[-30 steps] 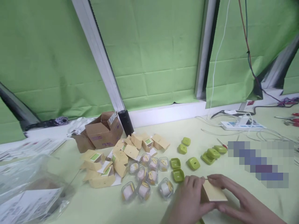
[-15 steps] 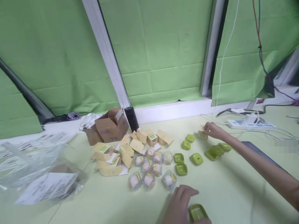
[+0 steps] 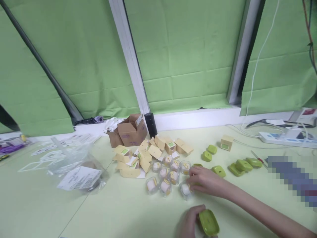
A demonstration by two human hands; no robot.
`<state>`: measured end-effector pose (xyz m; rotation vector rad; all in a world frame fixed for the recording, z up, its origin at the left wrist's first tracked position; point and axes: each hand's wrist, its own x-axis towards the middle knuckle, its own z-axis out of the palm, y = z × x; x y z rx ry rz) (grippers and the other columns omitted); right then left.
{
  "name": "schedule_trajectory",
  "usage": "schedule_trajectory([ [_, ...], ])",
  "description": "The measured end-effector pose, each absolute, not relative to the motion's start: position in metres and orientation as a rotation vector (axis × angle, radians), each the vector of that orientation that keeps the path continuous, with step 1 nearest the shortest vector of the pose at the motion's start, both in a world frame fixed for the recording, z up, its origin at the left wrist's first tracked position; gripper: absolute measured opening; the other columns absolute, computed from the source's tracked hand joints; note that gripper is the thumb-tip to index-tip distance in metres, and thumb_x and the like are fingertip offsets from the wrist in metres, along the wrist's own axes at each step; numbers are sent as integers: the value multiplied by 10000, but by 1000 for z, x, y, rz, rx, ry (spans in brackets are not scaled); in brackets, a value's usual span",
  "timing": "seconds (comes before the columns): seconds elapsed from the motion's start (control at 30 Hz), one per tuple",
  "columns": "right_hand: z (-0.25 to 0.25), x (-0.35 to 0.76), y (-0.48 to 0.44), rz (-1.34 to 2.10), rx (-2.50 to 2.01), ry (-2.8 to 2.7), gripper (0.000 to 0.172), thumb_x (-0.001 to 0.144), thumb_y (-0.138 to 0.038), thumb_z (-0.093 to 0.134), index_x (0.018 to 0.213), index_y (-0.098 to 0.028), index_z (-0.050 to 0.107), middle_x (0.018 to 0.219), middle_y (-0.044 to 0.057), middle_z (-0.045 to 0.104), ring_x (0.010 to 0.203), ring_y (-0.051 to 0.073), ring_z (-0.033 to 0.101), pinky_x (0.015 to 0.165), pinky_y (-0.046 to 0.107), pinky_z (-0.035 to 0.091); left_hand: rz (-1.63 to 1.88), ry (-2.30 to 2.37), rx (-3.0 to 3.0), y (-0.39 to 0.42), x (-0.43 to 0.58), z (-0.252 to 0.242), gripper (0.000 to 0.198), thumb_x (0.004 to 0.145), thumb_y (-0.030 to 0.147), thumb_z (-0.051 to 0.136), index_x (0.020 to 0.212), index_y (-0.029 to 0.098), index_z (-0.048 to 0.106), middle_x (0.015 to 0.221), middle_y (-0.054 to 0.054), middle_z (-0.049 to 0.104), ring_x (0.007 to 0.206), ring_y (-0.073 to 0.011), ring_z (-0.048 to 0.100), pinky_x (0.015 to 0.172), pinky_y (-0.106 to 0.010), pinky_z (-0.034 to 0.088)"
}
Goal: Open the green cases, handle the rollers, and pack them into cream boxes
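Near the bottom edge, my left hand (image 3: 192, 223) is curled round a green square dish (image 3: 209, 222), tilted so its hollow shows. My right hand (image 3: 208, 181) reaches in from the right with its fingers bent and close together, beside the nearest clear plastic case (image 3: 185, 190) with a pale pink piece and a yellow loop inside. The right fingertips are partly hidden, and I cannot tell whether they grip that case. Under this hand a green dish (image 3: 197, 165) just shows. Several more clear cases (image 3: 165, 187) stand in a cluster to its left.
Several green lids (image 3: 219, 171) and stacked green pieces (image 3: 244, 166) lie to the right. A small yellow box (image 3: 226, 142) stands behind them. Opened yellow boxes (image 3: 130, 170), a brown carton (image 3: 132, 132), a plastic bag (image 3: 84, 178) and a power strip (image 3: 287, 139) are around.
My right hand has let go of the small yellow box at the back right and come forward and left to the clear cases. My left hand still has the green dish. The view has swung left.
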<state>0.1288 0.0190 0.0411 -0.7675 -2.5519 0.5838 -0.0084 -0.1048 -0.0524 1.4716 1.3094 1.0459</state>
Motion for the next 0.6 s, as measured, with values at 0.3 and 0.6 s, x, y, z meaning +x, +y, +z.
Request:
schedule_trajectory([
  [0.3,53,154,8,863,-835,-2157,229,892,-389,483,836,-190,581,766,27,645,676,158,636,606,287,549,1474,1049,971,-91,2,-19,592,627,423,739,1125,198,511,1102,-115,584,925,-217,583,803,-318,468],
  [0.6,39,175,-8,512,-881,-1964,129,874,-280,538,862,-223,654,752,43,711,616,167,624,531,292,505,1534,854,715,-44,43,11,540,731,441,663,1186,195,510,1115,-134,641,1068,-277,583,906,-422,462],
])
